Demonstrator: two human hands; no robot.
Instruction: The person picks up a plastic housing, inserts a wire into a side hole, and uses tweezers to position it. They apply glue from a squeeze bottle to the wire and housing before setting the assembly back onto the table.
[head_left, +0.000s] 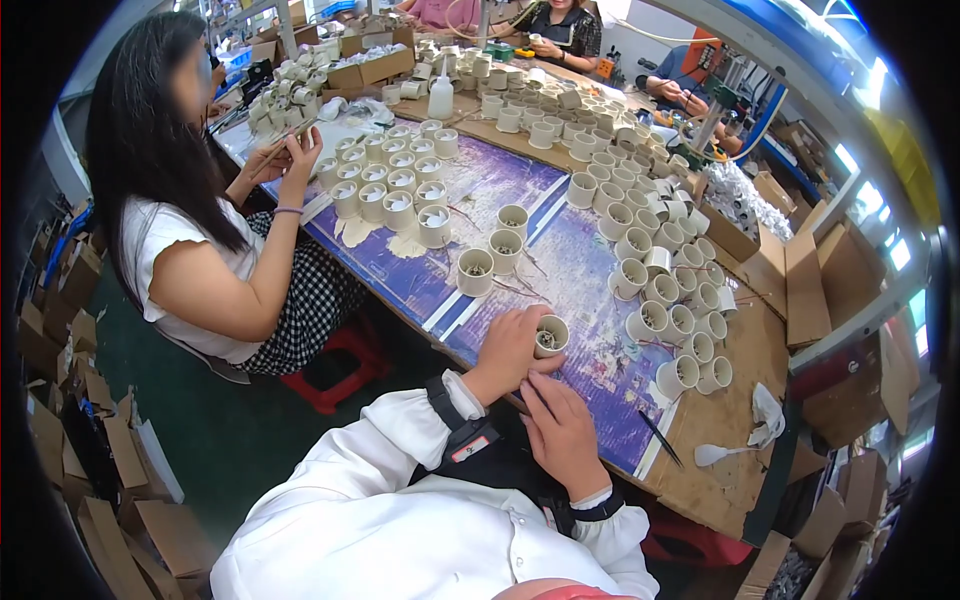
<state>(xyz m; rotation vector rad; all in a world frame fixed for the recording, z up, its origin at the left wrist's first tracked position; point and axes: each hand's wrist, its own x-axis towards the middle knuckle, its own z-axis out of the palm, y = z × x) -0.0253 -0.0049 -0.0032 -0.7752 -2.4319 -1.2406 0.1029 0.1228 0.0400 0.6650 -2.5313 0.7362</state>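
Observation:
A cream-coloured round cup (550, 335) with thin wires or small parts inside is held at the table's near edge by my left hand (508, 350), which is wrapped round its left side. My right hand (562, 425) lies just below that cup, its fingers stretched toward the cup's lower edge and the thumb apart. I make out nothing in it. Three similar cups stand beyond my left hand, the nearest being a cup (475, 272) with wires coming out beside it. To the right, a large group of cups (653, 318) stands close together, many with similar parts inside.
A co-worker (215, 210) sits at the left, hands raised, near cups with white inserts (400, 180). A white squeeze bottle (441, 95) stands farther back. A black pen-like tool (660, 437) and a white bulb dropper (715, 455) lie at right. Other people sit at the far side.

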